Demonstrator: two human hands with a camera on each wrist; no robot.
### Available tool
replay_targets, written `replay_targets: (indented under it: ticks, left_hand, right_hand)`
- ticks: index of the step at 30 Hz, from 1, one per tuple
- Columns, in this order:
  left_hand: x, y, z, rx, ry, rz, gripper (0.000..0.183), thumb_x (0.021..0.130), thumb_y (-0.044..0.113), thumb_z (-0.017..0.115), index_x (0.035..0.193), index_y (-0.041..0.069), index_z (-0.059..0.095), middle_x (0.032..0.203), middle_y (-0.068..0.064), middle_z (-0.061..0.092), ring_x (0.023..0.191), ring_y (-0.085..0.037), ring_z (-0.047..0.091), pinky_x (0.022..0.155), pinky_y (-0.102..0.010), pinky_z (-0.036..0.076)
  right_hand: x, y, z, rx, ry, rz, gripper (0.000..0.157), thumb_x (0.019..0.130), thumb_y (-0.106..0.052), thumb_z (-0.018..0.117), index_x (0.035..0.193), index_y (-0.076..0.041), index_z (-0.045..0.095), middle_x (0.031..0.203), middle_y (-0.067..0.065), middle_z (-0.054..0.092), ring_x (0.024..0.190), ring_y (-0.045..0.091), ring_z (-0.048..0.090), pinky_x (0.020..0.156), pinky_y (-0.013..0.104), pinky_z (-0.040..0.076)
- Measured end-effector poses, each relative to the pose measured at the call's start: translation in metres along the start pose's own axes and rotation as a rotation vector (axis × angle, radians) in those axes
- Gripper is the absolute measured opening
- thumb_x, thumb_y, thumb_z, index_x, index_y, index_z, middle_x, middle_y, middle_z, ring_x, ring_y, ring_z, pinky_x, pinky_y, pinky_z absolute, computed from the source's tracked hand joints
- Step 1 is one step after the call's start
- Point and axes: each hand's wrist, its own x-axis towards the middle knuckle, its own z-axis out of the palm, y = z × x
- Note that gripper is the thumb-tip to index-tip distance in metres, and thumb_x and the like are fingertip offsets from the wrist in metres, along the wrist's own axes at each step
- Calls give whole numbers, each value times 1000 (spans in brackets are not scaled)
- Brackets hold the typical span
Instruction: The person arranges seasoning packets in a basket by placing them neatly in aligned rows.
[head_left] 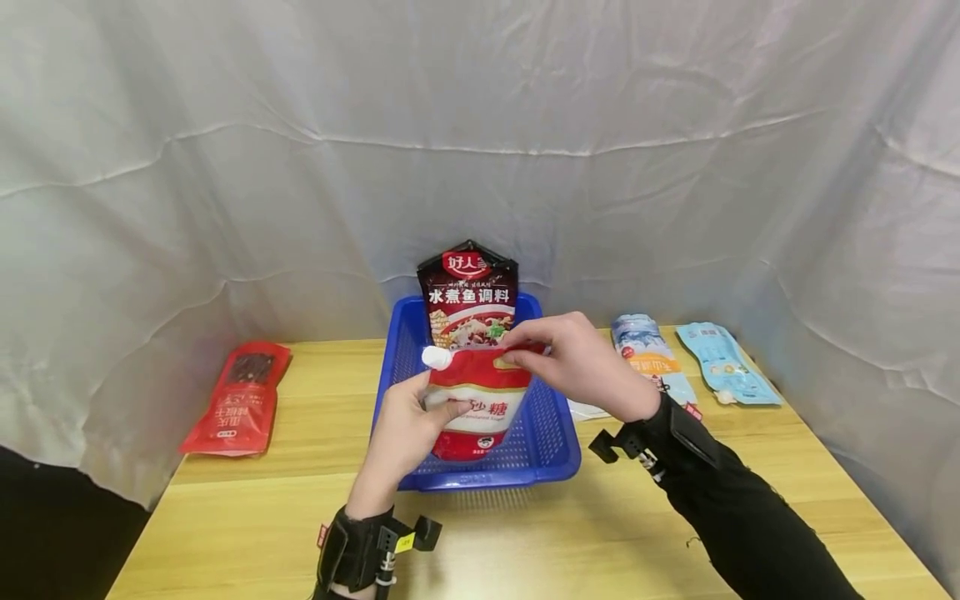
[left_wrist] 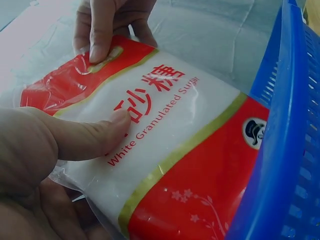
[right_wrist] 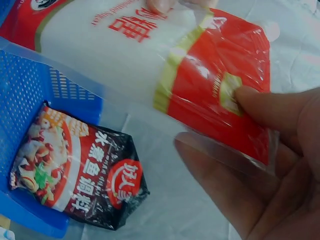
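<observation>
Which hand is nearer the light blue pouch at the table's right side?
Right. The right hand, gripping the top of the sugar bag, is left of the light blue pouch, with a blue-and-white pouch between; the left hand, holding the bag's side, is farther left.

Right hand [right_wrist: 272,197]: I pinch the sugar pouch [right_wrist: 142,62] by its red end.
Blue basket [right_wrist: 20,90]: black-and-red pouch [right_wrist: 82,170] inside, top jutting out.
</observation>
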Motion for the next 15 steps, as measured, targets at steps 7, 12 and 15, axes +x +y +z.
replay_targets:
  ticks: [7, 12, 15]
  left_hand:
    - [0, 0, -1, 31, 38, 0, 45, 92, 12, 80, 135, 9, 65, 122, -11, 73, 107, -29, 71, 89, -50, 61]
    - [0, 1, -4, 131, 125, -22, 60, 93, 16, 79, 144, 6, 50, 137, -16, 61, 120, -35, 64, 97, -54, 58]
    - [1, 0, -6, 175, 190, -4, 66, 93, 14, 79, 148, 6, 44, 146, -18, 49, 131, -36, 57, 104, -55, 53]
  right_hand:
    - [12, 4, 3, -3, 34, -2, 17, 90, -9, 81, 107, -11, 81, 101, 1, 78, 85, 14, 69, 73, 29, 62]
    - [27, 11, 2, -2, 46, -2, 19, 90, -10, 81, 109, -11, 81, 102, 2, 78, 82, 15, 67, 71, 31, 59]
    - [38, 19, 3, -5, 49, 9, 18, 91, -10, 80, 109, -10, 80, 103, 5, 78, 85, 18, 69, 75, 34, 62]
